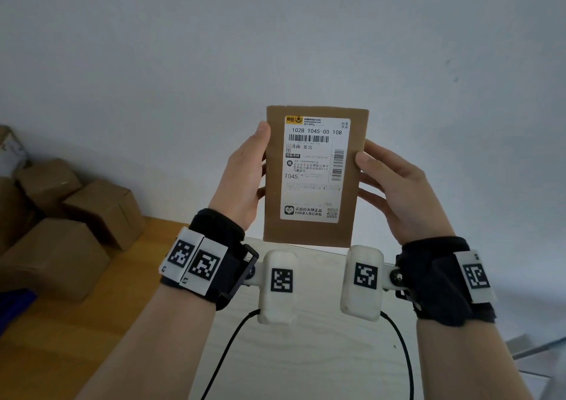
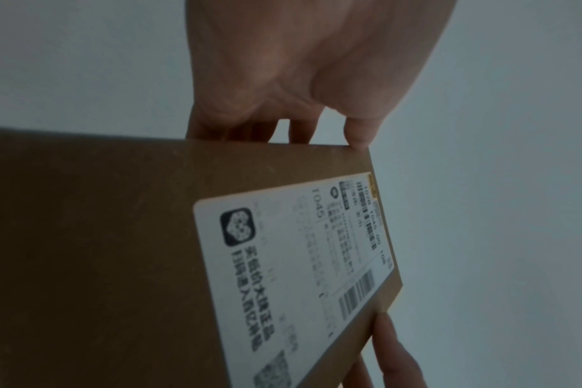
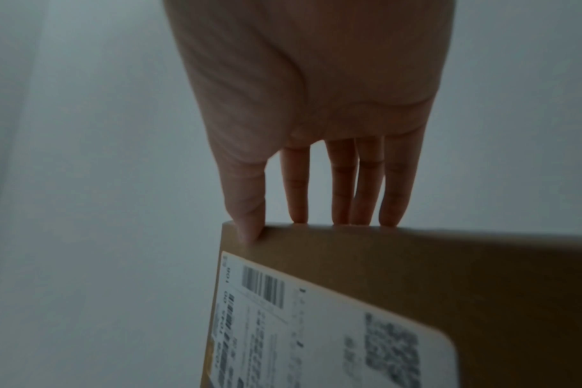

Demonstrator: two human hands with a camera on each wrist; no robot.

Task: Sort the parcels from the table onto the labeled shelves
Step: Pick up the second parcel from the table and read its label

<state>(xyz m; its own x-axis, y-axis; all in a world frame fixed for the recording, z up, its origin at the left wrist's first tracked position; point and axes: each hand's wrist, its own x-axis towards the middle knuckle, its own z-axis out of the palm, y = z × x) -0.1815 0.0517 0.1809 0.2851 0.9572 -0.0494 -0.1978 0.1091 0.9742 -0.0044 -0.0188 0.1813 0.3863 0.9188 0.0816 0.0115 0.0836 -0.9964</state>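
I hold a flat brown cardboard parcel [image 1: 312,231] upright in front of the pale wall, its white shipping label [image 1: 315,170] facing me and reading T045. My left hand [image 1: 245,179] grips the parcel's left edge, thumb on the front and fingers behind. On the opposite edge my right hand [image 1: 392,185] does the same. The left wrist view shows the parcel [image 2: 117,249] with the thumb [image 2: 359,131] at its corner. In the right wrist view the parcel [image 3: 416,275] has the thumb [image 3: 249,223] on its front face and the fingers behind its edge.
Several brown cardboard boxes [image 1: 76,216] are stacked at the left on an orange wooden surface [image 1: 92,323]. A pale wood-grain tabletop [image 1: 306,353] lies below my wrists. Something blue [image 1: 15,307] shows at the far left edge.
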